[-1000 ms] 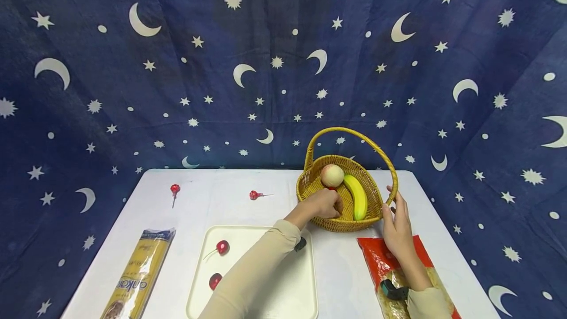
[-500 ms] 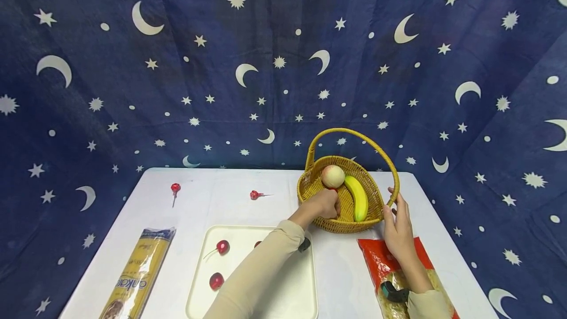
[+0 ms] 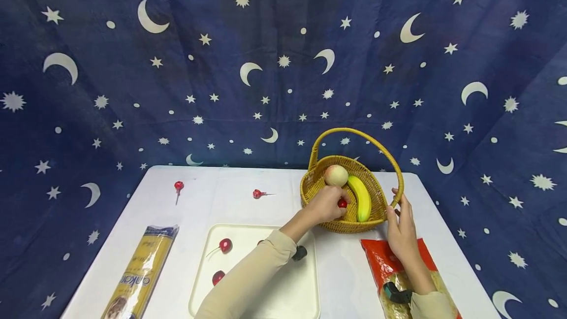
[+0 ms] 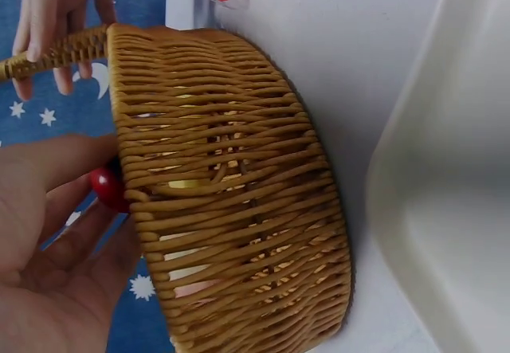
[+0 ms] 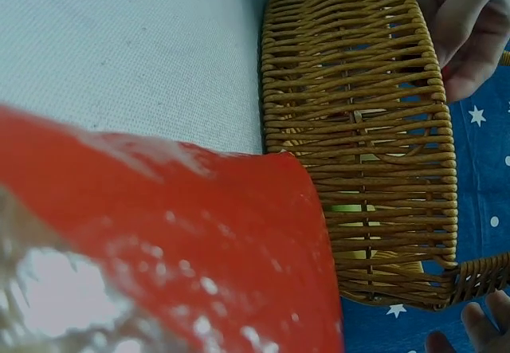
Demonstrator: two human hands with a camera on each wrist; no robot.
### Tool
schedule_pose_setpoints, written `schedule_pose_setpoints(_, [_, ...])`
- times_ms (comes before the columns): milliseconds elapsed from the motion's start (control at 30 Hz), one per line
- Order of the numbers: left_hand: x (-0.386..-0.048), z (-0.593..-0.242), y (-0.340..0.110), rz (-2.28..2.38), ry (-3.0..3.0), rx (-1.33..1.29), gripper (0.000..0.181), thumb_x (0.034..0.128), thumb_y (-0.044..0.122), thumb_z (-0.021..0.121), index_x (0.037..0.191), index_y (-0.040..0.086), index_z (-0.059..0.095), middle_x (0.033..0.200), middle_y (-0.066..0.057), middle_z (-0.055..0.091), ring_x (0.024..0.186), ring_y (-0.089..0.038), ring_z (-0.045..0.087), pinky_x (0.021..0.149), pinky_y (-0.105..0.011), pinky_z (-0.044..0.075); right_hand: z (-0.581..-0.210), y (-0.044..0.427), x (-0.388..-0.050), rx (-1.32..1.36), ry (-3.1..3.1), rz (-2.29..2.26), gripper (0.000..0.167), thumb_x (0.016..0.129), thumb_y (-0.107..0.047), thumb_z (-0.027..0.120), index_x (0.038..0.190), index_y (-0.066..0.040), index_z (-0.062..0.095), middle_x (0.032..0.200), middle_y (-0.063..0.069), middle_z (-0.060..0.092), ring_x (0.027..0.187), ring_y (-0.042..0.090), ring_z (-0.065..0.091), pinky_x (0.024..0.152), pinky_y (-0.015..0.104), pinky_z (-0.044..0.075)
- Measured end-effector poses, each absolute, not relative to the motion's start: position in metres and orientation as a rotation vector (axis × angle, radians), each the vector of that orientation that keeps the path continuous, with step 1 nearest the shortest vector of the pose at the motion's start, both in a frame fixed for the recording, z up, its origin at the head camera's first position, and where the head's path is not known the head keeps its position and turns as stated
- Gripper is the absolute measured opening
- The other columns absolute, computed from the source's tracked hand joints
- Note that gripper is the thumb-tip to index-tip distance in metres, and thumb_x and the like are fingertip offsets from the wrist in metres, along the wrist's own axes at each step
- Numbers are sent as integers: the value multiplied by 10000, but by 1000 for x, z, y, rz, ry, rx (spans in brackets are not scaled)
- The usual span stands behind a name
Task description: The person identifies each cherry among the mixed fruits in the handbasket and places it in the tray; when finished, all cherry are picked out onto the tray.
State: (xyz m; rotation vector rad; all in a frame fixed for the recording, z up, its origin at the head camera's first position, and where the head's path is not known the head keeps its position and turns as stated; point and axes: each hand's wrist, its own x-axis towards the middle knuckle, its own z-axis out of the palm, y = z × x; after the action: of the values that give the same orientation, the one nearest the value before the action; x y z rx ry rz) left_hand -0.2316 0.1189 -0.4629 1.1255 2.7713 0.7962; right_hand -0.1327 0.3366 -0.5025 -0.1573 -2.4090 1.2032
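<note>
Inside the wicker basket [image 3: 345, 227] on the table, my left hand [image 3: 327, 204] pinches a small red cherry [image 3: 342, 203] between thumb and fingers, just over the near rim. The same cherry [image 4: 109, 189] shows at the rim in the left wrist view, held by the left hand [image 4: 60, 241]. A peach [image 3: 336, 175] and a banana [image 3: 361, 198] lie in the basket. My right hand [image 3: 403, 233] holds the base of the basket's handle at its right side, thumb in front and fingers behind.
A cream tray [image 3: 316, 279] with cherries [image 3: 225, 245] lies in front, partly under the left forearm. A red-topped bag [image 3: 376, 260] is under the right forearm. A yellow pasta pack [image 3: 141, 274] lies left; two red lollipops [image 3: 178, 185] [image 3: 257, 194] lie at the back.
My left hand has risen a little from the basket's bottom, and the cherry now shows between its fingers. The right hand stays at the handle. The head view has shifted slightly.
</note>
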Motion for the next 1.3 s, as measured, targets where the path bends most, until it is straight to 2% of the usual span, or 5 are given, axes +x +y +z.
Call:
schedule_pose_setpoints(367, [-223, -454, 100, 974, 2814, 1089, 281, 930, 158, 795, 1211, 142, 788, 1243, -26, 784, 1117, -150, 715, 954, -234, 566, -506, 336, -132, -141, -2409, 1199, 521, 1143, -187, 427, 1652, -157, 317, 1676, 191, 359, 1519, 374, 370, 1193, 715, 364])
schedule_pose_setpoints(567, [-214, -440, 88, 1071, 2846, 1078, 249, 931, 163, 794, 1180, 163, 801, 1226, -16, 780, 1094, -137, 712, 915, -200, 555, -504, 334, -132, -172, -2420, 1179, 520, 1143, -198, 434, 1650, -162, 323, 1682, 157, 370, 1517, 330, 388, 1252, 259, 352])
schedule_pose_setpoints(767, [-203, -434, 73, 1216, 2836, 1082, 226, 934, 172, 810, 1158, 146, 798, 1198, -4, 770, 1024, -107, 706, 866, -167, 543, -505, 335, -133, -169, -2417, 1198, 516, 1140, -187, 438, 1643, -151, 327, 1677, 167, 369, 1514, 343, 382, 1216, 688, 364])
schedule_pose_setpoints(1100, [-180, -433, 40, 1484, 2784, 994, 235, 923, 127, 810, 1157, 136, 785, 1154, -15, 768, 987, -126, 716, 879, -217, 587, -502, 338, -133, -136, -2393, 1211, 509, 1138, -174, 435, 1636, -137, 334, 1666, 195, 368, 1508, 385, 370, 1182, 743, 349])
schedule_pose_setpoints(1300, [-168, -435, 20, 1596, 2778, 940, 233, 920, 86, 809, 1151, 98, 778, 1138, -37, 756, 947, -148, 735, 874, -261, 632, -502, 338, -132, -158, -2419, 1174, 514, 1141, -196, 435, 1645, -173, 335, 1668, 161, 380, 1517, 341, 379, 1212, 161, 316])
